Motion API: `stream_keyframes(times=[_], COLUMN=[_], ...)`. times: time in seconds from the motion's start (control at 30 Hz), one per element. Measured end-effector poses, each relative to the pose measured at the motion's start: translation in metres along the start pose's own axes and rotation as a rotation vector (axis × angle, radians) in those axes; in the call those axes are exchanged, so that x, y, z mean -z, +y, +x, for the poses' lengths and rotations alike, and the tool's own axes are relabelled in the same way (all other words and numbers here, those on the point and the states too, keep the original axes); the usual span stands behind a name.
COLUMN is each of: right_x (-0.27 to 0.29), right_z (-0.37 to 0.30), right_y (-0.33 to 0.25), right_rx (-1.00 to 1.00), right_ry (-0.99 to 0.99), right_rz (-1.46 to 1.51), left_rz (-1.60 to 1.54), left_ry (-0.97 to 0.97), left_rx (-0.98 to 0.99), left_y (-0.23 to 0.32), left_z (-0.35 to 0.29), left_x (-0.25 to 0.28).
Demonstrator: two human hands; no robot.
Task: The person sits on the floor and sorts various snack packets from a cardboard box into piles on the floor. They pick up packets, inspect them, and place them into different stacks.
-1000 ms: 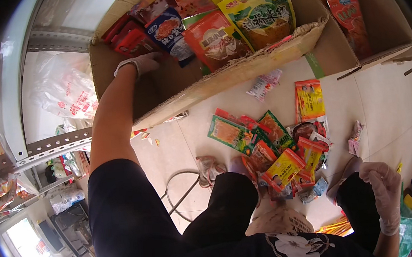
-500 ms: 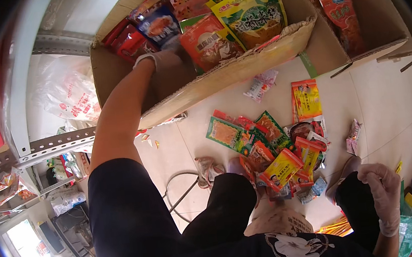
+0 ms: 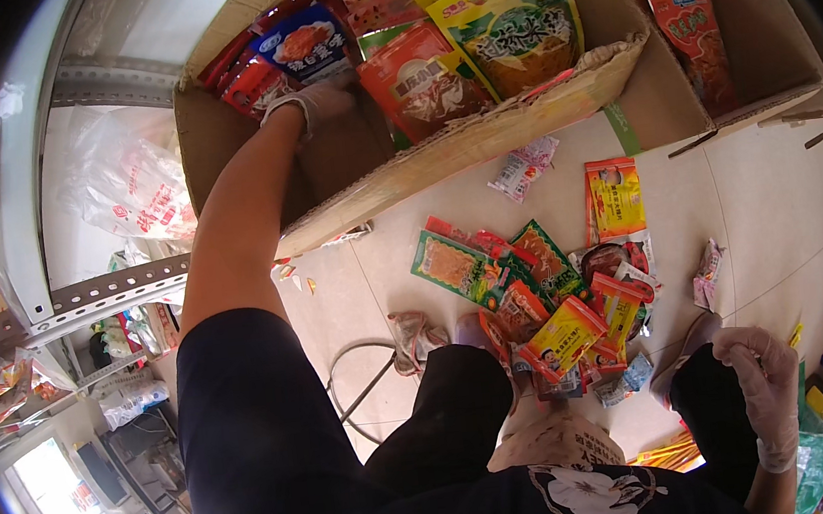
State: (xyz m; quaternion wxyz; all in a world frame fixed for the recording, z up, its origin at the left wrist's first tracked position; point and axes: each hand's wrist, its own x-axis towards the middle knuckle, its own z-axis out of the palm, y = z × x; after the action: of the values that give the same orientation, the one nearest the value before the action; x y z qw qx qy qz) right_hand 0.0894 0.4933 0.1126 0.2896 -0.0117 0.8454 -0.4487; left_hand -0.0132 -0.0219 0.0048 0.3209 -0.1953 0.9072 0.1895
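My left hand (image 3: 317, 104), in a thin clear glove, reaches into an open cardboard box (image 3: 482, 161). It is at the lower edge of a blue snack packet (image 3: 307, 47); its fingertips are blurred and partly out of sight, so I cannot tell whether it grips. Beside it, red packets (image 3: 255, 85) stand to the left, and an orange-red packet (image 3: 423, 83) and a yellow-green pouch (image 3: 516, 30) to the right. My right hand (image 3: 765, 390), also gloved, rests by my right knee with its fingers curled in and nothing visible in them.
A heap of colourful snack packets (image 3: 563, 339) lies on the tiled floor between my feet. Loose packets (image 3: 524, 167) lie around it. More boxed red pouches (image 3: 691, 37) are at the right. A metal shelf (image 3: 104, 289) with a plastic bag (image 3: 134, 191) stands left.
The blue packet has shifted slightly left and faces up more plainly. My left hand has moved a little to the right at its base. My right hand has stayed put.
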Motion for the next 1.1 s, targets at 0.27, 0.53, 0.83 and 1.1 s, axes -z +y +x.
stream_keyframes(times=[0.27, 0.53, 0.83, 1.1], right_x=[-0.002, 0.006, 0.02, 0.008], right_z=[-0.004, -0.019, -0.053, -0.064], right_y=[0.002, 0.006, 0.009, 0.013], right_rx=[0.014, 0.126, 0.197, 0.221], right_ry=[0.0, 0.009, -0.103, -0.242], right_rz=[-0.006, -0.121, -0.043, -0.019], left_rz=[0.032, -0.236, -1.089, 0.319], left_ry=[-0.171, -0.304, -0.275, -0.237], left_rx=[-0.122, -0.047, -0.974, -0.443], left_y=[-0.056, -0.049, 0.025, 0.072], left_z=[0.049, 0.018, -0.189, -0.151], left_x=[-0.013, 0.004, 0.013, -0.194])
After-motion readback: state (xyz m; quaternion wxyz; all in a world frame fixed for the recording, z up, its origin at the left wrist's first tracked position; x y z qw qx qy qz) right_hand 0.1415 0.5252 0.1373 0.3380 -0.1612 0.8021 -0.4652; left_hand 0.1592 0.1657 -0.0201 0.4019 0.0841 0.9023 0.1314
